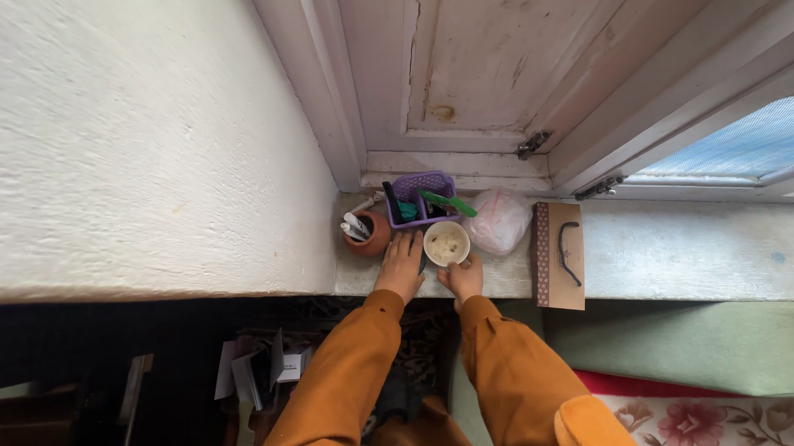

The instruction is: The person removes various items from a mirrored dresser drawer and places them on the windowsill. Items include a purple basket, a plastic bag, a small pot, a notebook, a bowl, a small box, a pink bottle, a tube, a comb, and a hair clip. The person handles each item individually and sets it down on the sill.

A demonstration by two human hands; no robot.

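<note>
We have a pale, worn stone window sill [677, 255] across frame centre. On it, left to right: round terracotta pot [374, 237], purple plastic basket [413, 190], white cup [446, 243], tied clear plastic bag [501, 220], flat brown paper bag [559, 255].

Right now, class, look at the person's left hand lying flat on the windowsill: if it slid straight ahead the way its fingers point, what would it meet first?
The left hand points toward the window, so it would probably first meet the purple basket just beyond its fingertips. The gap looks small, but depth is unclear.
</note>
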